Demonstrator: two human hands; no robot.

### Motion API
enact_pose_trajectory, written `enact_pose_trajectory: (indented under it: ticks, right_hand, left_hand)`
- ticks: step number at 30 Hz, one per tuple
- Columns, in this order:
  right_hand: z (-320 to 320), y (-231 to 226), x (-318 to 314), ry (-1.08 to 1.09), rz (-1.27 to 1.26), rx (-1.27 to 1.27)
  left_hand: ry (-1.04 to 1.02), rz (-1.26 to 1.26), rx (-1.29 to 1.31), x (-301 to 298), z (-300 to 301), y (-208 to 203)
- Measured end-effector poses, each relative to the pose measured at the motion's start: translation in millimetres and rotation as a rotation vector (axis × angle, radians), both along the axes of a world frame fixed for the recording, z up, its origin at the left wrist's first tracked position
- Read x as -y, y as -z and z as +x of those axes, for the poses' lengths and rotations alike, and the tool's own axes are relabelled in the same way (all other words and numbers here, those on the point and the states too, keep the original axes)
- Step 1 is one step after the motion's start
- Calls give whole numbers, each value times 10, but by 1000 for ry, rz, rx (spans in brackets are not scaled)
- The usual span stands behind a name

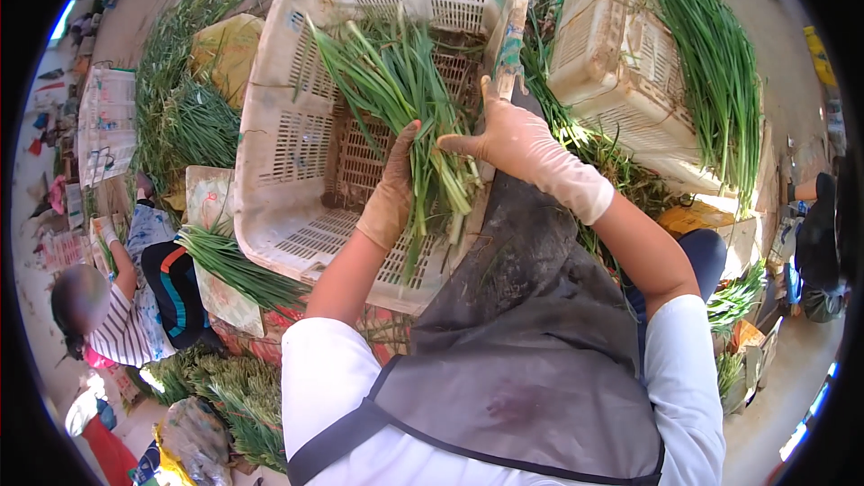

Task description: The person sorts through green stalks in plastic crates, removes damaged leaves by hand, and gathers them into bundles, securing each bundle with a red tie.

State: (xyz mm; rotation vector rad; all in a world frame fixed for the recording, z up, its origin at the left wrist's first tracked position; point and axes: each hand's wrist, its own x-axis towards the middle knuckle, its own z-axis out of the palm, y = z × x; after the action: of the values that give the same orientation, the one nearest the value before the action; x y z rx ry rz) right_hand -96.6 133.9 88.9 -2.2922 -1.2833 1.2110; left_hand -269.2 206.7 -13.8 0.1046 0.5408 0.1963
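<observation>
A loose bunch of garlic chives (396, 72), long green leaves with pale stem ends toward me, lies slanted over the inside of a dirty white plastic crate (256, 144). My left hand (392, 184), in a soiled thin glove, is closed on the bunch from its left side, thumb upward; the other fingers are mostly hidden behind the stems. On the other side, my right hand (517, 139), gloved as well, is open. Its thumb points left to the stems and seems to touch them, while a finger stretches up near the crate's right wall.
An upturned white crate (598, 63) at the right carries a heap of long chives (715, 81). More green leaves (198, 117) lie at the left. A person (135, 297) sits at the far left. Trimmed bundles (238, 396) stand at lower left. My dark apron (531, 342) meets the crate's near side.
</observation>
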Motion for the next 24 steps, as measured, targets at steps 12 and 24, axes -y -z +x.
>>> enact_pose_trajectory:
  ticks: [12,24]
  right_hand:
    - [-135,14,-210,-24,574,-612]
    - [445,-558,-106,-254,331,90]
  left_hand:
    - [-503,420,159,-63,492,-695]
    - [523,1118,-338,109,-512,-691]
